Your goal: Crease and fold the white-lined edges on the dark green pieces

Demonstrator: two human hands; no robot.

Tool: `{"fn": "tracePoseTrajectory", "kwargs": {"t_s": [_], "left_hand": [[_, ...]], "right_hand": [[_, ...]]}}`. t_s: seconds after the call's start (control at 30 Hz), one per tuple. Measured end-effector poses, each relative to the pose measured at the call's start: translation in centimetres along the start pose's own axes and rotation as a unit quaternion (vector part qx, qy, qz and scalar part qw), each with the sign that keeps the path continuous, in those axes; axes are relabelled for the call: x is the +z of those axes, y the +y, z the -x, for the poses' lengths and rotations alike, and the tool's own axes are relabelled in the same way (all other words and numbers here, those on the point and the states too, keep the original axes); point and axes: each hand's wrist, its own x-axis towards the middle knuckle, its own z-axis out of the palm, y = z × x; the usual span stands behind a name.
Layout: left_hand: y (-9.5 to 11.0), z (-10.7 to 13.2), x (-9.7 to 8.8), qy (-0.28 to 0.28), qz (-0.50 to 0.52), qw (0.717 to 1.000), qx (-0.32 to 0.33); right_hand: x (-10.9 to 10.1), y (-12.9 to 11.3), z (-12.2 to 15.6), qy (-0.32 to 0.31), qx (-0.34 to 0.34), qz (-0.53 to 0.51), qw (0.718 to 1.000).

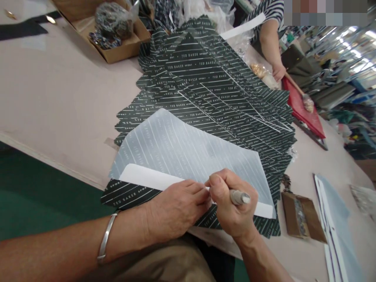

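Note:
My right hand (235, 199) is closed round a silver-grey marking pen (240, 197), its tip hidden by my fingers. Right beside it, my left hand (182, 205) presses its bunched fingers on a white paper strip (152, 175); whether they pinch anything is hidden. The strip lies along the lower edge of a pale, grey-blue fabric piece (188, 145) with faint slanted print. Under these is a stack of dark printed fabric pieces (199, 78) with zigzag edges and white lines drawn on top.
An open cardboard box (123, 51) with plastic-wrapped items stands at the back left. A smaller brown box (304, 217) and pale pieces (337, 227) lie to the right. Across the table (58, 94), another person's hand (278, 71) is near a red item (305, 109).

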Motion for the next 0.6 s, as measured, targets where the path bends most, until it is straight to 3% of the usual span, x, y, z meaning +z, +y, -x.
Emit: {"fn": "tracePoseTrajectory", "kwargs": {"t_s": [0.13, 0.37, 0.6], "left_hand": [[-0.1, 0.0, -0.2, -0.031, 0.021, 0.999, 0.004], [0.0, 0.2, 0.1, -0.022, 0.023, 0.999, -0.001], [0.0, 0.2, 0.9, 0.036, 0.029, 0.999, -0.005]], "right_hand": [[-0.2, -0.1, 0.2, 0.012, 0.000, -0.016, 1.000], [0.0, -0.1, 0.0, 0.004, 0.000, -0.018, 1.000], [-0.1, 0.5, 0.1, -0.020, -0.033, -0.004, 0.999]]}}
